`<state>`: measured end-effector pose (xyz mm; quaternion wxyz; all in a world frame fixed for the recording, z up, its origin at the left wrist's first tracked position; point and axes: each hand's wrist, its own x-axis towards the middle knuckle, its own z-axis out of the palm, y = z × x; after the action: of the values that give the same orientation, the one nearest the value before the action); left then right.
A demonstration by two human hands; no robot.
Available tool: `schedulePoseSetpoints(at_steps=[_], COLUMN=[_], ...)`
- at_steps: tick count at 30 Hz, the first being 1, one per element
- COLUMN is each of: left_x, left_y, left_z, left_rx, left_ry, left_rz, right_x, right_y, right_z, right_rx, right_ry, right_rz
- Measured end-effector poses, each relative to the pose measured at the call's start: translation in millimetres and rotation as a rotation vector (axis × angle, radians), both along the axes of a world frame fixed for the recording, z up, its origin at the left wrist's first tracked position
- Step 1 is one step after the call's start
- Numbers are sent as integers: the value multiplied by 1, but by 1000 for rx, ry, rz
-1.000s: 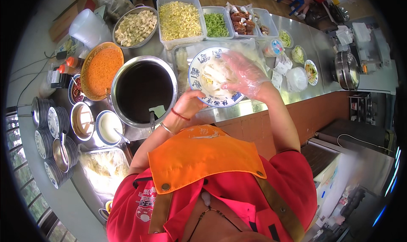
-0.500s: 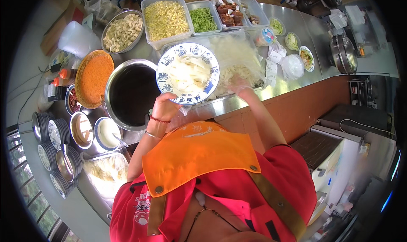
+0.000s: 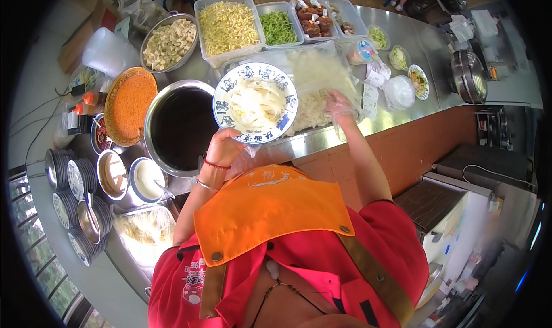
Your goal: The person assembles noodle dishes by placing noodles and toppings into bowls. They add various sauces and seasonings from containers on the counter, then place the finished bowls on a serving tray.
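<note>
A white plate [image 3: 283, 77] with blue figures on its rim carries a heap of pale, flat noodles [image 3: 256, 102]. My left hand [image 3: 225, 148] grips the plate's near edge, holding it above the counter beside a large steel pot of dark liquid [image 3: 179, 129]. Over the right part of a tray of whitish noodles [image 3: 310, 110] is my right hand [image 3: 341, 105], its fingers drawn together. Clear plastic surrounds that hand; whether it is a glove or a sheet, I cannot tell. Anything between those fingers is too small to make out. A clear plastic cover [image 3: 322, 60] lies over the tray's far part.
Along the back stand tubs of yellow sprouts [image 3: 228, 26] and green shreds [image 3: 279, 27], plus a bowl of pale cubes [image 3: 169, 44]. To the left are an orange-red sauce bowl [image 3: 131, 105], a white sauce bowl [image 3: 147, 179] and stacked plates [image 3: 66, 209]. Receipts [image 3: 370, 100] lie right.
My right hand has moved right and lifted from among the tray's noodles, its fingers now drawn in. The left hand and plate stay nearly in place.
</note>
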<state>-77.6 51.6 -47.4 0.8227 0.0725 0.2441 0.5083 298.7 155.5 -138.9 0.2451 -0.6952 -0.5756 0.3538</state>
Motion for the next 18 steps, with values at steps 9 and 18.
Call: schedulePoseSetpoints(at_steps=[9, 18], left_x=[-2, 1], left_y=[-2, -4], left_z=[2, 9], left_rx=[-4, 42], left_ry=[13, 72], left_rz=[-2, 32], right_x=[-28, -23], right_y=[11, -1], right_z=[-27, 114], right_rx=[-112, -90], right_ry=[-30, 422], right_rz=[-8, -30])
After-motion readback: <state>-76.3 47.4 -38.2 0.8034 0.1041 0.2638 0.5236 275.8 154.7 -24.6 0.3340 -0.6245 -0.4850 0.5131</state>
